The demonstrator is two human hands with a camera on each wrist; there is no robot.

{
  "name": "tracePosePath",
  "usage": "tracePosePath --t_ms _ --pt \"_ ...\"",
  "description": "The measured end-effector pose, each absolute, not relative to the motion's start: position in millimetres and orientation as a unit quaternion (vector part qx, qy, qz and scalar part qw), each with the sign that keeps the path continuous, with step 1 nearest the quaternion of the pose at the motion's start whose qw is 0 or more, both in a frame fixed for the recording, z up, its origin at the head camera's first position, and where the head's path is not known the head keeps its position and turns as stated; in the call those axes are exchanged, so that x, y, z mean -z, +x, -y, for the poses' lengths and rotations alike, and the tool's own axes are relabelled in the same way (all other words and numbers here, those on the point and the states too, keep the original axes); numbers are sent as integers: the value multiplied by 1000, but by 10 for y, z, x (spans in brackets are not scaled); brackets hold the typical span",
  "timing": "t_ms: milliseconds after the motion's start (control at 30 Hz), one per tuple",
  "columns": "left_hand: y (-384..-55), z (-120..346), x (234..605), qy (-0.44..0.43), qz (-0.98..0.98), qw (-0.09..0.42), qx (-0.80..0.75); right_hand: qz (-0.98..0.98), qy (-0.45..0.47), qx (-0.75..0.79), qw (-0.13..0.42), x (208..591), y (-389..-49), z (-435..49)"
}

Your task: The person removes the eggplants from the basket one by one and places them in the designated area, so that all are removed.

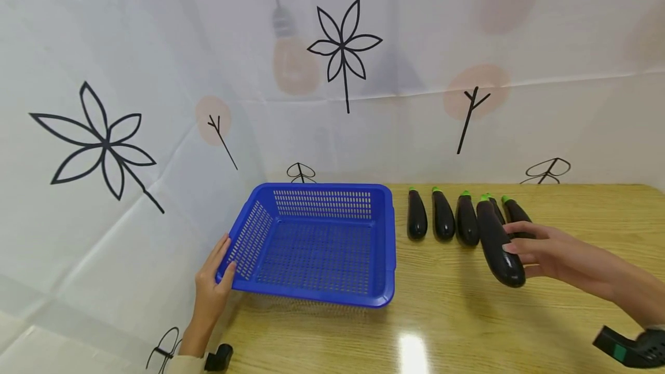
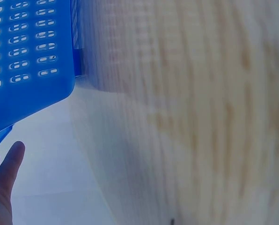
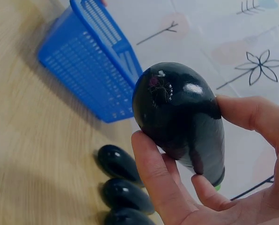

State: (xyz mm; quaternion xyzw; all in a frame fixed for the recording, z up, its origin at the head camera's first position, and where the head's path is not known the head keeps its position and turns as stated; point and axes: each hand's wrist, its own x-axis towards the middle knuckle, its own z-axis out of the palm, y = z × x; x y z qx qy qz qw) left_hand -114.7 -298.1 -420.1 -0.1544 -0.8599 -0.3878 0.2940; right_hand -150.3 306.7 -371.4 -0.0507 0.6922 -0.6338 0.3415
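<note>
A blue plastic basket [image 1: 314, 296] with slotted walls holds nothing and stands left of centre on the table. My left hand [image 1: 214, 284] grips its left rim, the thumb on the inner side; in the left wrist view only part of that hand shows at the lower left. Over the table to the right, my right hand [image 1: 545, 253] holds a dark, glossy eggplant [image 1: 497, 244] between thumb and fingers, its green stem end pointing away. The right wrist view shows the held eggplant's [image 3: 177, 108] rounded end up close.
Several more eggplants [image 1: 443, 215] lie in a row at the back of the wooden table [image 1: 587, 316], right of the basket; the held one partly hides some. A white cloth [image 1: 415, 131] with printed plants hangs behind the table and along the left side.
</note>
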Motion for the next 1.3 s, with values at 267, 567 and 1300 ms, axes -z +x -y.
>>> tracePosePath --t_ms 267,567,1300 --pt "-1148 2988 4213 -152 861 291 389 -687 -39 640 342 3763 -1504 -3169" --pt "-1146 2984 4212 -149 860 291 391 -695 -28 638 329 3823 -1519 -3293" --pt "-1138 2974 4194 -148 862 292 388 -689 -14 649 322 3951 -1591 -3635"
